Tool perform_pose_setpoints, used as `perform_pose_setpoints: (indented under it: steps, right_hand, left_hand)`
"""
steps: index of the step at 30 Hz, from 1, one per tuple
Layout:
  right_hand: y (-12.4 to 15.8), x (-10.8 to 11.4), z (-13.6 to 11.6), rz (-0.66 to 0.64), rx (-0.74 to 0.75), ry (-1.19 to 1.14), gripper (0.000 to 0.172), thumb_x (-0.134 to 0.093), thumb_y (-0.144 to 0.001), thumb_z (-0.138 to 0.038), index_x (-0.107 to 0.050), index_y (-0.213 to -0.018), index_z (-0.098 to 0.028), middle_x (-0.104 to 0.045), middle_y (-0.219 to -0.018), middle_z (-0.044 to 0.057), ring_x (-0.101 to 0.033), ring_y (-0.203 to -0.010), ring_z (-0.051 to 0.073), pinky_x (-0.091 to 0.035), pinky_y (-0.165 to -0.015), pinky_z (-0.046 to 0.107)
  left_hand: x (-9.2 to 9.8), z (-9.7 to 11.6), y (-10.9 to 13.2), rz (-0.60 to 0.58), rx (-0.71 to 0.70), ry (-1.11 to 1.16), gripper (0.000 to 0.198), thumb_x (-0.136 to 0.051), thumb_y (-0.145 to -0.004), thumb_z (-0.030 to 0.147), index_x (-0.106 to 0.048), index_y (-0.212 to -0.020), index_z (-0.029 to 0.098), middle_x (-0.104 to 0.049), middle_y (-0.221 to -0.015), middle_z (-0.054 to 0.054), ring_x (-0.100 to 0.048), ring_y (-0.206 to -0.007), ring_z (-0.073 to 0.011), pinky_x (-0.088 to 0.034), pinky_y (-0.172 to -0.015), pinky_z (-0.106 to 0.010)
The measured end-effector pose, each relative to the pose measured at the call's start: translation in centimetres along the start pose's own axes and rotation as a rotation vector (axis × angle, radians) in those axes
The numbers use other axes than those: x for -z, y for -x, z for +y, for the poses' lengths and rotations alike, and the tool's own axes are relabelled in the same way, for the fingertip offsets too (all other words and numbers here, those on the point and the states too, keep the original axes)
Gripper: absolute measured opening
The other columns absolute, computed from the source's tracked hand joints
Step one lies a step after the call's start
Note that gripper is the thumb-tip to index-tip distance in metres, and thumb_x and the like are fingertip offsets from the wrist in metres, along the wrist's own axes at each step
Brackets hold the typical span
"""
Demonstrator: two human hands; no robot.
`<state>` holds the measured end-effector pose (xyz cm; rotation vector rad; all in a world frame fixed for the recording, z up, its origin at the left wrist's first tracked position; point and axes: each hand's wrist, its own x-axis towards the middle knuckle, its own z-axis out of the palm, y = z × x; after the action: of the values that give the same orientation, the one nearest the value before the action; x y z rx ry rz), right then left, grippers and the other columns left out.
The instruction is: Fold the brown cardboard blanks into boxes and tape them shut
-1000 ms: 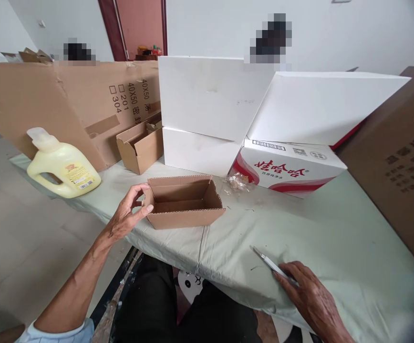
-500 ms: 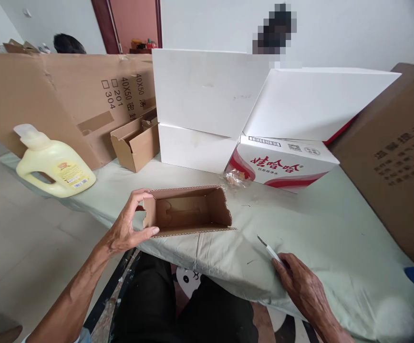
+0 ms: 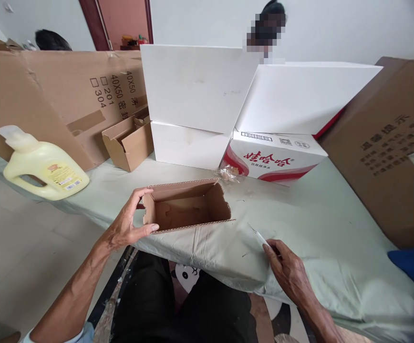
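A small open-topped cardboard box [image 3: 189, 209] lies at the table's near edge, its brown inside facing me. My left hand [image 3: 133, 221] grips its left end, with the thumb on the near wall and the fingers around the far one. To the right of the box, my right hand [image 3: 287, 264] is closed on a slim white-handled knife [image 3: 262, 237]. The knife's thin blade points up and left toward the box, apart from it. Fingers hide the rear of its handle.
A yellow detergent bottle [image 3: 49, 169] stands at left, near another small carton [image 3: 130, 145]. Behind are white carton panels [image 3: 192, 95], a red-and-white printed box [image 3: 274, 159] and crumpled clear plastic [image 3: 230, 174]. Large brown cartons flank the green-covered table [image 3: 321, 219]. Parts of other people show beyond.
My right hand has moved slightly up and left with the knife, closer to the box. The box's right end is tilted up a little. The view has swung slightly right.
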<state>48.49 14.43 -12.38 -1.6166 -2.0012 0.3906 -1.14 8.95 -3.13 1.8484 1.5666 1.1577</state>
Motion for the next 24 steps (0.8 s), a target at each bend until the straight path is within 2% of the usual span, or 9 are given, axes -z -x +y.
perform_pose_setpoints:
  steps: [6, 11, 15, 19, 22, 24]
  right_hand:
    - [-0.2, -1.1, 1.7, 0.033, 0.107, 0.155, 0.046, -0.041, -0.111, -0.062, -0.066, -0.098, -0.025, -0.074, -0.090, 0.009, -0.073, -0.083, 0.026, -0.052, -0.072, 0.036]
    - [0.0, -1.6, 2.3, 0.061, 0.161, 0.231, 0.049, -0.038, -0.114, -0.061, -0.068, -0.101, -0.024, -0.074, -0.096, 0.011, -0.071, -0.092, 0.028, -0.053, -0.077, 0.038]
    - [-0.3, -1.4, 2.1, 0.089, 0.223, 0.230, 0.050, -0.041, -0.113, -0.063, -0.069, -0.099, -0.024, -0.074, -0.098, 0.013, -0.070, -0.093, 0.029, -0.055, -0.079, 0.040]
    - [-0.7, -1.0, 0.5, 0.132, 0.212, 0.109, 0.047, -0.046, -0.112, -0.062, -0.071, -0.104, -0.024, -0.075, -0.108, 0.014, -0.072, -0.100, 0.030, -0.057, -0.082, 0.041]
    - [-1.0, -0.9, -1.8, 0.099, 0.106, -0.086, 0.046, -0.052, -0.110, -0.065, -0.072, -0.104, -0.024, -0.075, -0.108, 0.012, -0.072, -0.091, 0.026, -0.057, -0.073, 0.037]
    - [-1.3, -1.0, -3.4, 0.046, 0.027, -0.224, 0.047, -0.055, -0.107, -0.068, -0.074, -0.105, -0.025, -0.075, -0.106, 0.010, -0.072, -0.086, 0.024, -0.057, -0.072, 0.036]
  left_hand:
    - [0.0, 0.0, -0.3, -0.033, 0.012, 0.028, 0.080, -0.080, -0.086, 0.050, -0.050, -0.157, 0.028, -0.052, -0.166, -0.016, -0.053, -0.153, -0.0408, -0.056, -0.115, -0.051]
    - [0.1, -0.2, 0.6, -0.057, -0.019, 0.002, 0.087, -0.083, -0.085, 0.052, -0.046, -0.160, 0.029, -0.049, -0.167, -0.016, -0.056, -0.148, -0.0395, -0.056, -0.113, -0.050]
    - [-0.2, 0.0, 1.8, -0.053, -0.067, -0.014, 0.089, -0.083, -0.088, 0.052, -0.043, -0.163, 0.029, -0.043, -0.172, -0.017, -0.046, -0.158, -0.0428, -0.052, -0.118, -0.051]
    - [-0.6, 0.5, 2.9, -0.063, -0.142, 0.000, 0.089, -0.086, -0.089, 0.044, -0.041, -0.163, 0.028, -0.039, -0.176, -0.019, -0.037, -0.165, -0.0436, -0.042, -0.128, -0.055]
    - [-1.0, 0.9, 3.4, -0.040, -0.139, 0.034, 0.085, -0.085, -0.089, 0.040, -0.042, -0.162, 0.027, -0.039, -0.176, -0.021, -0.035, -0.167, -0.0439, -0.038, -0.130, -0.059]
    - [-1.1, 1.1, 3.6, -0.033, -0.130, 0.045, 0.084, -0.084, -0.089, 0.039, -0.043, -0.162, 0.027, -0.039, -0.177, -0.021, -0.035, -0.167, -0.0442, -0.037, -0.130, -0.061]
